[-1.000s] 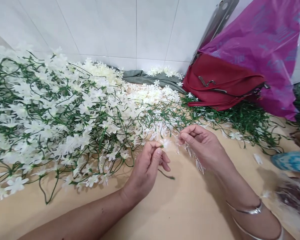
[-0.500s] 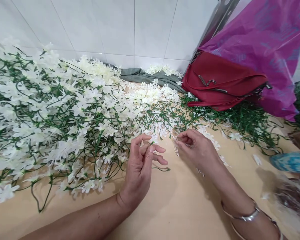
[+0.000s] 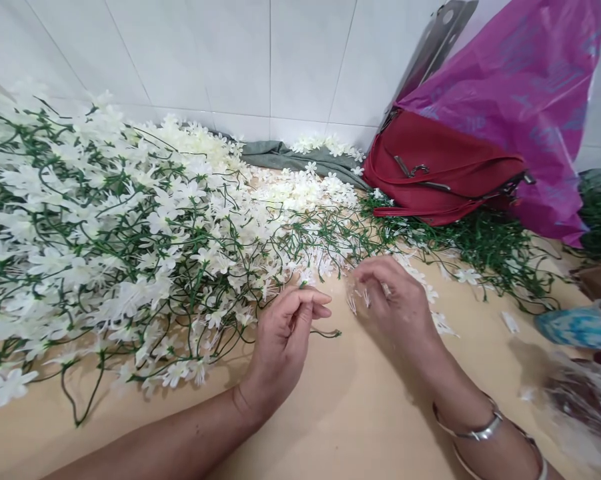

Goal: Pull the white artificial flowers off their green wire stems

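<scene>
Left hand (image 3: 283, 340): thumb and forefinger drawn together in a narrow pinch. A thin green stem (image 3: 334, 333) emerges below the fingers and appears to be held, though the grip itself is partly hidden. Right hand (image 3: 403, 307): fingers curled, slightly blurred, well apart from the left; white stamens (image 3: 351, 303) lie just beside its fingertips. Cannot tell whether it grips any.

Step, as judged: single-piece handling, one stem with fine parts. The next move calls for a light fingertip pinch; the stamens are thread-thin and look easily tangled or bent.

Outward: the counter (image 3: 320, 427) is smooth, tan, matt. To the left, a heaped pile of white flowers (image 3: 105, 227), fabric-like petals on curling green wires. Ahead, loose blossoms (image 3: 297, 190), flat and star-shaped. Right, a dense green tangle (image 3: 485, 250) beneath a soft red bag (image 3: 440, 173); crinkled purple plastic (image 3: 545, 127) beside it. Behind, glossy white tiles (image 3: 230, 53).
</scene>
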### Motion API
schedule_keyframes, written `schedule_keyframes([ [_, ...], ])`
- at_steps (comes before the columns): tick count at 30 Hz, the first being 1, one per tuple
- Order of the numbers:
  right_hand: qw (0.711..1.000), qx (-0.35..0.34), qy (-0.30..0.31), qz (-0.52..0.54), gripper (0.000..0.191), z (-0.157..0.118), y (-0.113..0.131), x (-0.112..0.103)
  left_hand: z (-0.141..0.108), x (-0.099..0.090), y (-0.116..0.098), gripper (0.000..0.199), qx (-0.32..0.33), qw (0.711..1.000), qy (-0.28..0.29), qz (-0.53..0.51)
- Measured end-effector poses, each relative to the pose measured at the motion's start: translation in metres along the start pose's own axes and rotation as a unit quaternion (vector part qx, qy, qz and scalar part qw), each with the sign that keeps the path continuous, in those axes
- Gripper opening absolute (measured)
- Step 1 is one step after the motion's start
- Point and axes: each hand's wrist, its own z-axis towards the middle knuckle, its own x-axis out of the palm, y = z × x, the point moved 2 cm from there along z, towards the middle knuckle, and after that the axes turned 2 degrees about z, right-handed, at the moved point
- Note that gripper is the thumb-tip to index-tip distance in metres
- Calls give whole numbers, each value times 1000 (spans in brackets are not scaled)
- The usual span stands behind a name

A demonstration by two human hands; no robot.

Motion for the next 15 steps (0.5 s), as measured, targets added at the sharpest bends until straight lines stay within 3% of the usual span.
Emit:
schedule_keyframes([
  [7, 996, -81, 26, -32, 24, 3, 9, 23, 0, 1, 7, 24, -12, 1000, -1, 20],
  [11, 990, -59, 66, -113, 19, 11, 3, 36, 0, 2, 8, 24, -20, 1000, 20, 12],
  [15, 992, -24, 75, -95, 17, 12, 6, 35, 1, 1, 9, 26, -30, 999, 16, 6],
])
